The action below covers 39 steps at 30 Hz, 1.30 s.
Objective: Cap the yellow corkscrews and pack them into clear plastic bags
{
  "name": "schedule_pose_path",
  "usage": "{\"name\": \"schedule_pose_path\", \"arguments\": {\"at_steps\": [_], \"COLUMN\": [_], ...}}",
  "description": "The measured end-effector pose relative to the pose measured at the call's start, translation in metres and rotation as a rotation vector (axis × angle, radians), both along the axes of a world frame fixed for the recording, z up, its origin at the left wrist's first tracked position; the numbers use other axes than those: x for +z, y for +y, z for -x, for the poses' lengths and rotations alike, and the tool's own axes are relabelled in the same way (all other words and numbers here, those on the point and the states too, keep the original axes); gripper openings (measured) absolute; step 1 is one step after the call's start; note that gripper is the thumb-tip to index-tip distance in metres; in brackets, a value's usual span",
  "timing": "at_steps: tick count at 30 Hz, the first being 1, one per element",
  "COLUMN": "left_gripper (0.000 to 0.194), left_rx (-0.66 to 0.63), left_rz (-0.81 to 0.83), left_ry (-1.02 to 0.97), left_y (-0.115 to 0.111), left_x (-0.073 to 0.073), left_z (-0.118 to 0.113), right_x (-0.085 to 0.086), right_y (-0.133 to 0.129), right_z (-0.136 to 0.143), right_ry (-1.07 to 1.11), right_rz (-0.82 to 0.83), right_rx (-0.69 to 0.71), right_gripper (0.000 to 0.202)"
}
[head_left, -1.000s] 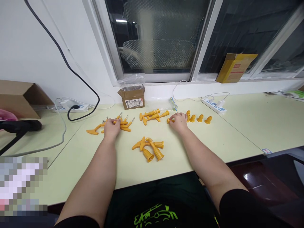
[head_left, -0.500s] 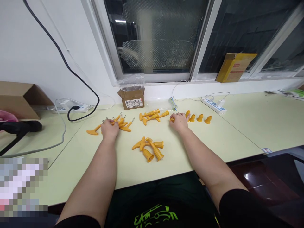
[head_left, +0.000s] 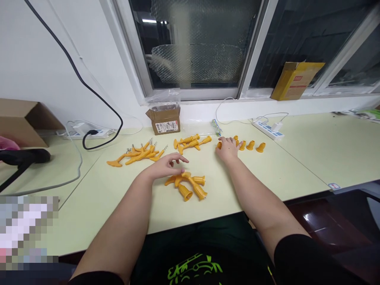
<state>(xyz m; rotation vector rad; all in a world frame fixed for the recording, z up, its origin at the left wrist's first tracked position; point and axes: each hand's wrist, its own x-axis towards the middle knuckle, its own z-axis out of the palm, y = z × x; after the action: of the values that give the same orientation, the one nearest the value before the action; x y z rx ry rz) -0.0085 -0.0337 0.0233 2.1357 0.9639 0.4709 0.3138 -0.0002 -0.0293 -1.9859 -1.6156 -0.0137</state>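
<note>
My left hand (head_left: 168, 164) hovers at the upper left edge of the near group of yellow corkscrews, fingers apart and nothing in them; its thumb is by the handle of a corkscrew (head_left: 194, 184) with its bell-shaped sleeve on. My right hand (head_left: 228, 150) curls over the left end of a row of yellow bell-shaped sleeves, and one sleeve (head_left: 219, 145) shows at its thumb side. Other sleeves (head_left: 251, 145) stand just right of it. To the left lies a pile of yellow T-handled screws (head_left: 142, 153) with bare metal spirals.
More sleeved corkscrews (head_left: 190, 143) lie at the middle back. Behind them stands a small cardboard box (head_left: 166, 120) beside clear plastic bags. Power strips (head_left: 268, 130) with cables sit along the wall. A larger carton (head_left: 18, 120) is at the left.
My left hand has left the pile of bare-spiral screws and come right and nearer, to the near corkscrew group, its fingers spread. My right hand has shifted slightly right along the sleeves.
</note>
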Motion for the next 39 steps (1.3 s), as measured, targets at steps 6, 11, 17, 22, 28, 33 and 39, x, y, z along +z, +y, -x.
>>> {"name": "schedule_pose_path", "arguments": {"at_steps": [6,11,17,22,28,33,39], "left_gripper": [0.07,0.076,0.053,0.032,0.024,0.016,0.01], "left_rx": [-0.254,-0.388,-0.363,-0.23,-0.128,-0.049,0.198], "left_rz": [0.17,0.047,-0.064,-0.152,-0.252,-0.343,-0.492], "left_ry": [0.068,0.139,0.204,0.086,0.046,-0.023,-0.175], "left_y": [0.001,-0.018,-0.039,-0.033,-0.024,-0.022,-0.013], "left_x": [0.004,0.01,0.002,-0.015,-0.023,-0.019,-0.013], "left_z": [0.003,-0.018,-0.051,-0.059,-0.058,-0.052,-0.039], "right_x": [0.009,0.015,0.015,0.014,0.017,0.02,0.017], "right_y": [-0.007,-0.015,-0.017,-0.017,-0.018,-0.017,-0.017], "right_z": [0.009,0.019,0.029,0.032,0.03,0.031,0.039], "right_ry": [0.024,0.04,0.049,0.064,0.148,0.388,0.923], "right_rz": [-0.132,-0.18,-0.143,-0.102,-0.127,-0.31,-0.086], "right_rx": [0.056,0.166,0.283,0.317,0.367,0.554,0.773], "right_gripper": [0.028,0.023,0.02,0.018,0.014,0.014,0.036]}}
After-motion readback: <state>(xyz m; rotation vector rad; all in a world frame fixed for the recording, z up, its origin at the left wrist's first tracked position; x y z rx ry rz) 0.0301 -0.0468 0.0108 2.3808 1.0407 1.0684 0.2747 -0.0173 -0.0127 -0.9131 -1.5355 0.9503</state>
